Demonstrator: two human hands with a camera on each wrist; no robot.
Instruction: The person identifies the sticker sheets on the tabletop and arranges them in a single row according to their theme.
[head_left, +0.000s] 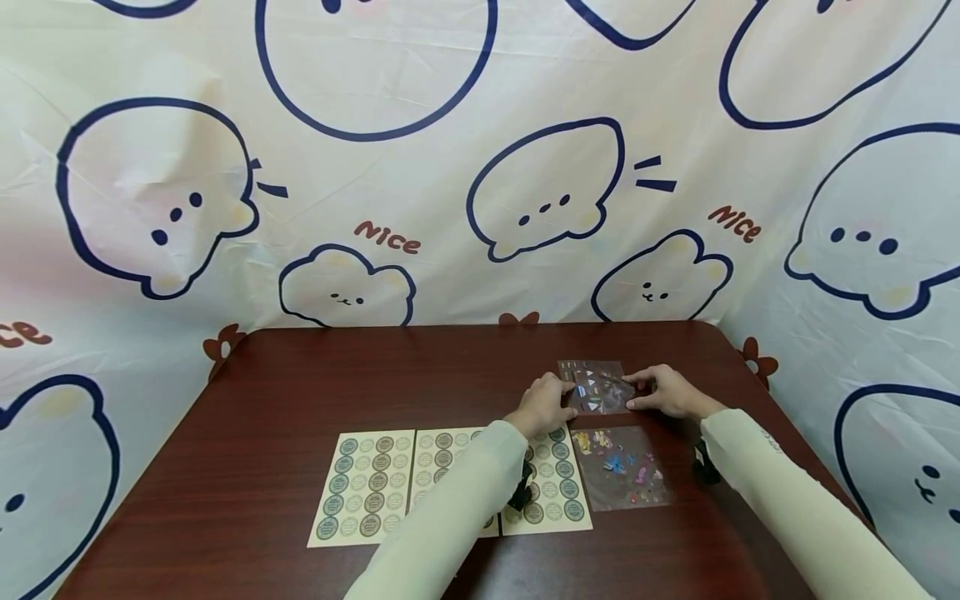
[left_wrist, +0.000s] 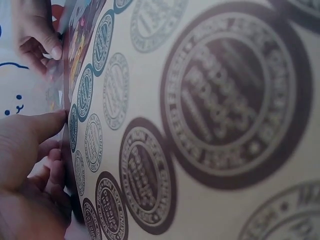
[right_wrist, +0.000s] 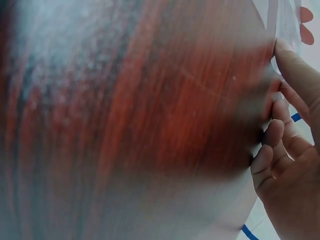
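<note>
A clear sticker sheet (head_left: 595, 385) with small shiny shapes lies at the back right of the table, between the two hands. My left hand (head_left: 542, 406) pinches its left edge, the wrist over the round-label sheets. At the opposite edge my right hand (head_left: 670, 392) holds the sheet between thumb and fingers; the right wrist view shows those fingers (right_wrist: 274, 131) curled close to the tabletop. Just in front lies a second clear sheet (head_left: 622, 483) with colourful stickers. Cream sheets of round labels (head_left: 367, 483) lie to the left, partly hidden by the left sleeve.
The dark red-brown wooden table (head_left: 247, 467) carries all the sheets. Its back edge meets a white curtain (head_left: 450, 192) printed with blue cartoon outlines, which also hangs along both sides. Dark straps (head_left: 705, 465) sit at the wrists.
</note>
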